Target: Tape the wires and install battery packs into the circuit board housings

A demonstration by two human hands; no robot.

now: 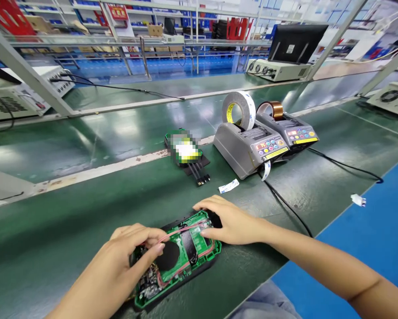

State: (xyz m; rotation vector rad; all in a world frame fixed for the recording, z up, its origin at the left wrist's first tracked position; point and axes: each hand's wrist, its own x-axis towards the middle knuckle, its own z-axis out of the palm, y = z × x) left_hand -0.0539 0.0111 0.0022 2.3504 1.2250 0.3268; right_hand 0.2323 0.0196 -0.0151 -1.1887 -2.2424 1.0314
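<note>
An open green-edged device (185, 257) with circuit boards, a round black pad (168, 256) and pinkish wires (182, 229) lies tilted on the green bench, nearest to me. My left hand (132, 252) is over its left end, thumb and fingers pinched on the wires. Around the right end curves my right hand (227, 220), its thumb over the board and fingers at the far edge, spread apart, with nothing held between them.
Two grey tape dispensers (238, 146) (288, 128) stand behind to the right, with cables trailing. A second device (185, 148) with black leads and a cut tape strip (229, 186) lie nearby. Metal posts (22, 66) rise at the left.
</note>
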